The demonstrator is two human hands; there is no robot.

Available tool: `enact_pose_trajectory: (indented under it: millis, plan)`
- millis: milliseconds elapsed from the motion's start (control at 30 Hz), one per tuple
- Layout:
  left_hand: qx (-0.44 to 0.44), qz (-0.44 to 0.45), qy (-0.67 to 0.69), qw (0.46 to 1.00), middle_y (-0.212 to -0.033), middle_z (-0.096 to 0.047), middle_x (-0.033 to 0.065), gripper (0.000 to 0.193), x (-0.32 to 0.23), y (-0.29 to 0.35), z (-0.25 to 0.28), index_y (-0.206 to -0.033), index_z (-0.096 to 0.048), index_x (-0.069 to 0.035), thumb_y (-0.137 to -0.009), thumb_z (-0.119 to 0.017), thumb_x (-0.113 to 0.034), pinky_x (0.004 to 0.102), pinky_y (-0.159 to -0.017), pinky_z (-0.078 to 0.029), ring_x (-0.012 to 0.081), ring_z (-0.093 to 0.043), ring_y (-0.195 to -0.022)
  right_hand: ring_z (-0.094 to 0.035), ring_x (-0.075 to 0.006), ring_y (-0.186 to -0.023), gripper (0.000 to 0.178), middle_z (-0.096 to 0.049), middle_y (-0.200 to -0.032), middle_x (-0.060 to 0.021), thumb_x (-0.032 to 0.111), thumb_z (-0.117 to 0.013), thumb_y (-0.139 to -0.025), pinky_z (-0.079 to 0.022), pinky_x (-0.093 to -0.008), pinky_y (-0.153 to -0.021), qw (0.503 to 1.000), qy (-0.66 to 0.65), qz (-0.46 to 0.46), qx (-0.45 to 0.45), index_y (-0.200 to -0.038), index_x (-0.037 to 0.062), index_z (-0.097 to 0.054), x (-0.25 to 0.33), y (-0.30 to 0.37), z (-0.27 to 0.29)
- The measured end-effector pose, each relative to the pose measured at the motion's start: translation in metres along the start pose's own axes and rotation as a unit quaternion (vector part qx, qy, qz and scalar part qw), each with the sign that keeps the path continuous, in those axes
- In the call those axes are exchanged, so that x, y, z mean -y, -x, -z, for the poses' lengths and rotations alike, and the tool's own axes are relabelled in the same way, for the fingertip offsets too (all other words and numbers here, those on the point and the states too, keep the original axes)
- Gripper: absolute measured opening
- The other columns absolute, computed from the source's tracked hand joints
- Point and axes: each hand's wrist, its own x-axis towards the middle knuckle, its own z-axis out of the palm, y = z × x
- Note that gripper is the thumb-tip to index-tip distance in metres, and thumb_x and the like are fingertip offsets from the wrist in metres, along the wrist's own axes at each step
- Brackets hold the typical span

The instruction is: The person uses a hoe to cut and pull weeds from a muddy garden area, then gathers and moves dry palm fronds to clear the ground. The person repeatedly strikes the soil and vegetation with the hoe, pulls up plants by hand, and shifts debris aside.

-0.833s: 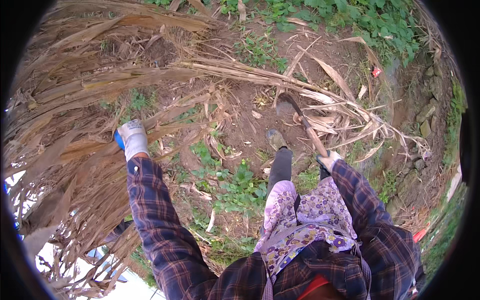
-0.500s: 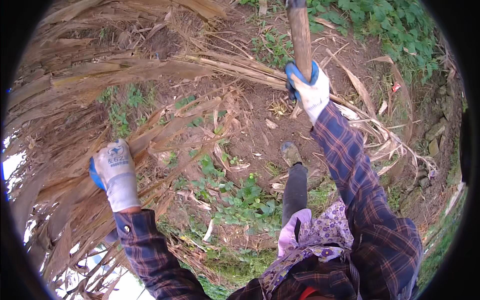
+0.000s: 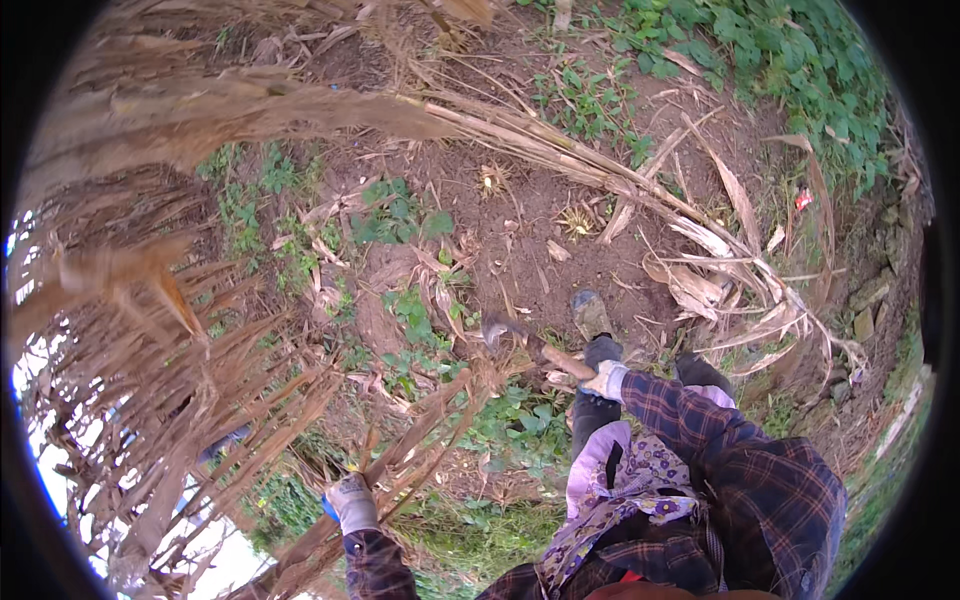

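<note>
Low at the left, my left hand (image 3: 351, 499), in a white glove with blue, is closed round dry corn stalks (image 3: 428, 428). They slant from the ground near the middle down past my wrist. My gloved right hand (image 3: 606, 380) grips the wooden handle of a short hoe (image 3: 566, 361) in front of my legs. The hoe's metal head is blurred and points left, close to the base of the held stalks. Whether it touches them I cannot tell.
Standing dry corn stalks (image 3: 130, 330) crowd the left side. Cut stalks (image 3: 590, 160) lie across the soil toward the right. My boot (image 3: 591, 313) stands near the middle. Green weeds (image 3: 520, 415) grow close by, and leafy plants (image 3: 740, 60) fill the far right. Stones (image 3: 870, 295) line the right edge.
My right hand has swung the hoe from raised far ahead down toward my legs. My left hand has moved nearer and to the right, stalks in it. Standing stalks at the left have shifted.
</note>
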Motion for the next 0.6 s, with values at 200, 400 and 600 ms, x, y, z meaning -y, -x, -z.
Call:
enact_pose_trajectory:
  millis: [200,400,600]
  plan:
    - [-0.155,-0.078,-0.067,0.983,-0.074,-0.069,0.0030,0.016,0.033,-0.015,0.067,-0.082,-0.069,-0.016,-0.087,-0.054,-0.020,0.0401,-0.067,-0.050,0.0204,-0.069,-0.073,-0.061,-0.0138,-0.060,0.028,-0.065,-0.070,-0.0071,0.030,-0.070,-0.077,-0.048,-0.0313,-0.055,0.921,-0.293,0.074,-0.244,-0.091,0.0055,-0.065,0.062,0.063,0.161]
    - [-0.270,-0.093,-0.147,0.947,-0.077,-0.071,0.0051,0.017,0.025,0.009,0.146,-0.080,-0.072,-0.017,-0.085,-0.056,-0.015,0.0378,-0.061,-0.049,0.0212,-0.069,-0.073,-0.051,-0.0110,-0.046,0.023,-0.055,-0.064,-0.0016,0.019,-0.070,-0.082,-0.040,-0.0290,-0.040,0.820,-0.481,0.134,-0.280,-0.097,0.0088,-0.056,0.128,0.215,0.199]
    - [-0.340,-0.138,-0.254,0.895,-0.092,-0.066,0.0046,0.018,0.036,0.127,0.317,-0.097,-0.066,-0.012,-0.090,-0.051,-0.017,0.0445,-0.089,-0.043,0.0246,-0.060,-0.099,-0.059,-0.0145,-0.059,0.025,-0.062,-0.068,-0.0039,0.030,-0.070,-0.077,-0.047,-0.0315,-0.056,0.855,-0.399,0.141,-0.298,-0.087,0.0085,-0.064,0.120,0.247,0.113]
